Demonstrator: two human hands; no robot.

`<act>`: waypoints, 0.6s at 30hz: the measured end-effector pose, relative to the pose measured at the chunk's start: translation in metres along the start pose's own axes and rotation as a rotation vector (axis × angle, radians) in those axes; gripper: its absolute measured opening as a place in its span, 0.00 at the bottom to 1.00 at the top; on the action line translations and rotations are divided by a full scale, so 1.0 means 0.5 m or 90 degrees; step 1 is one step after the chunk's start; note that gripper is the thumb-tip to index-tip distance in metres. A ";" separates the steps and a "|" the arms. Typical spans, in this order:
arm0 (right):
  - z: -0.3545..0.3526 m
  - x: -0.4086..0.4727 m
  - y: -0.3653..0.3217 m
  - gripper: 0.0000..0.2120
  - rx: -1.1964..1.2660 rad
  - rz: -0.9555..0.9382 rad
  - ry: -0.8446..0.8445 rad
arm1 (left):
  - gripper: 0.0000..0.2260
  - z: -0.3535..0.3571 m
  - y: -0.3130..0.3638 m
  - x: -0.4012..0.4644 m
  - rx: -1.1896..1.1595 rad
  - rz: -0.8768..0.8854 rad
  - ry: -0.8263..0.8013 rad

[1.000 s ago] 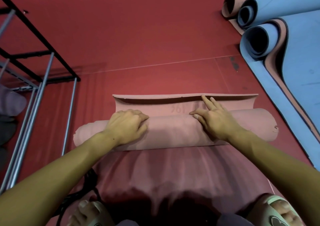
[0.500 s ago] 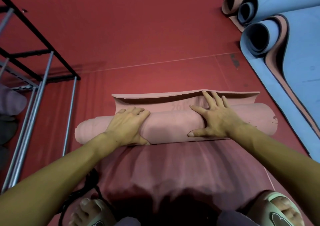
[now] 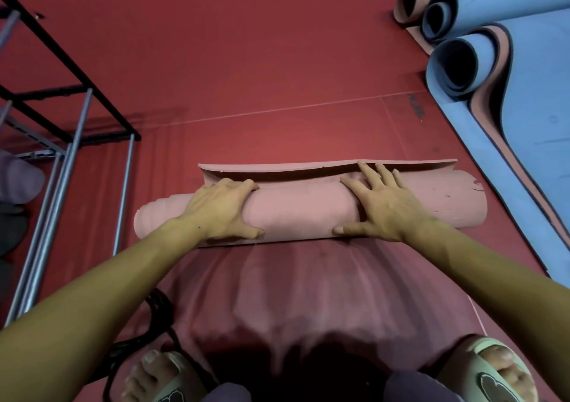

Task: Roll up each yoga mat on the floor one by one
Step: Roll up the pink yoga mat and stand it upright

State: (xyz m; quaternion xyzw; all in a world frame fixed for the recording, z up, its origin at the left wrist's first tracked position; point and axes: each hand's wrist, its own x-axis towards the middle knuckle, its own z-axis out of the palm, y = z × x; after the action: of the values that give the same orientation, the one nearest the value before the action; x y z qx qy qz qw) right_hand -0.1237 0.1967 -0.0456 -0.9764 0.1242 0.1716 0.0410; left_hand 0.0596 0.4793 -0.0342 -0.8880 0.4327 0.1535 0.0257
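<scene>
A pink yoga mat (image 3: 302,208) lies across the red floor in front of me, rolled into a thick tube. Only a short strip of its far end stays flat, with its edge curled up. My left hand (image 3: 222,208) presses on the left part of the roll, fingers over the top and thumb on the near side. My right hand (image 3: 382,205) is spread on the right part, fingertips reaching the curled far edge. The roll's left end is uneven and sticks out past the flat strip.
At the upper right, several blue and pink mats (image 3: 462,62) lie partly rolled, and a blue sheet (image 3: 543,130) runs down the right side. A metal rack (image 3: 64,142) stands at the left. A black cord (image 3: 145,337) and my sandalled feet (image 3: 493,370) are at the bottom.
The roll has turned further away from me, and the flat strip beyond it has become shorter. Both hands moved forward with it; the right hand's fingers spread wider.
</scene>
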 end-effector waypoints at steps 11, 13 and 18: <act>-0.002 0.010 0.007 0.64 -0.141 -0.028 0.068 | 0.54 0.039 0.001 -0.013 0.132 0.003 0.068; -0.002 0.010 0.010 0.62 -0.128 -0.033 0.077 | 0.50 0.036 -0.002 -0.007 0.102 0.004 0.073; -0.009 -0.002 0.015 0.57 -0.046 -0.050 0.067 | 0.46 0.012 -0.006 -0.003 0.062 0.018 -0.011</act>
State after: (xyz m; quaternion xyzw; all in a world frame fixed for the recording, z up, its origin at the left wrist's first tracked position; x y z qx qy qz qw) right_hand -0.1252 0.1894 -0.0411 -0.9890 0.0817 0.1228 0.0054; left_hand 0.0594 0.4836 -0.0398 -0.8784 0.4516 0.1399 0.0704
